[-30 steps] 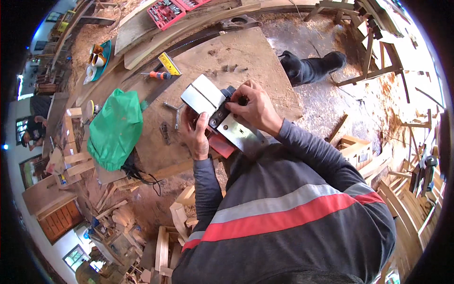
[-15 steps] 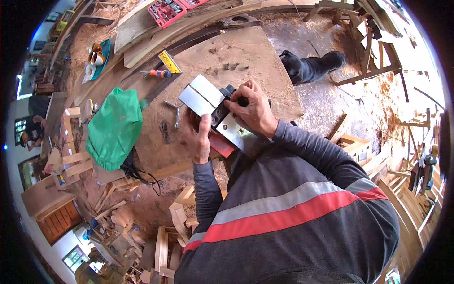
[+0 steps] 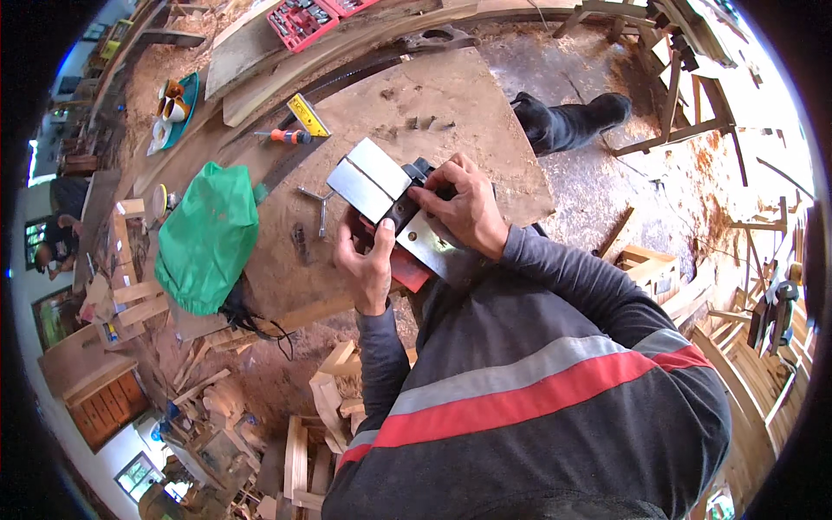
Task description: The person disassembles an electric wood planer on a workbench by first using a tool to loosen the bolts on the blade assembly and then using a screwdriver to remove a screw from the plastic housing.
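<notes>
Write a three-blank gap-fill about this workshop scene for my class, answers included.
1. The right hand and the ____ hand both touch the metal-plated tool.
2. The crumpled cover on the bench's left is coloured ____.
3. The flat tool beside the screwdriver is mainly ____.
Missing words: left; green; yellow.

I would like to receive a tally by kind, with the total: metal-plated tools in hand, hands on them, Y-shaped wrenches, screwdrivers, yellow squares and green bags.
Metal-plated tool: 1
Hands: 2 (left hand, right hand)
Y-shaped wrench: 1
Screwdriver: 1
Yellow square: 1
Green bag: 1
Total: 7
</notes>
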The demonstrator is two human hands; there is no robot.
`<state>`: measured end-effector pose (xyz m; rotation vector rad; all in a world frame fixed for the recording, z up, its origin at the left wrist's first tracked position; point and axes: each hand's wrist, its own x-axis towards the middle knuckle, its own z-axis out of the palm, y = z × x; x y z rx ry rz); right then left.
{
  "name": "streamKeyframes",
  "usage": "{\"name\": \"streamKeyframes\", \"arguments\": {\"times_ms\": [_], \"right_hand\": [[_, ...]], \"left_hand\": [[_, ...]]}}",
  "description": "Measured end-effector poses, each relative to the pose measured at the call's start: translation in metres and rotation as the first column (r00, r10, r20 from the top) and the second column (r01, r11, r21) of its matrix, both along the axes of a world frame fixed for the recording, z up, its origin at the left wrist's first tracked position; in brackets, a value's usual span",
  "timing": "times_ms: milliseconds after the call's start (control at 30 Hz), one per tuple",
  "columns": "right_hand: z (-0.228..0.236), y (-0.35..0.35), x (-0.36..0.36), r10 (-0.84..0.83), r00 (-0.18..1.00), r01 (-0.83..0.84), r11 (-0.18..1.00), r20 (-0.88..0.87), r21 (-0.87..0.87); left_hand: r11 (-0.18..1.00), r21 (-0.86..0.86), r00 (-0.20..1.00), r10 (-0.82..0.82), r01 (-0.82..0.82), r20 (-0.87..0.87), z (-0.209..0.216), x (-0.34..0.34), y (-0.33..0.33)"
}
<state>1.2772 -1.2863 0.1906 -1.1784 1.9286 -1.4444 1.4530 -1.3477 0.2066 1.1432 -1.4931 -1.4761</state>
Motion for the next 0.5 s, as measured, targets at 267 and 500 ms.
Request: {"name": "streamKeyframes", "arguments": {"times_ms": [267,500], "right_hand": [[-0.052,-0.02,-0.084,-0.177,0.979,0.184,0.981,-0.103,0.063],[-0.098,-0.06,-0.129,0.233,0.844,-0.14,0.965,-0.483,0.221]], "left_hand": [[0.998,-0.055,0.998,-0.01,0.013,0.068,-0.015,0.003,-0.002],[0.993,-0.113,0.995,-0.012,0.024,0.102,0.001,-0.014,0.0]]}}
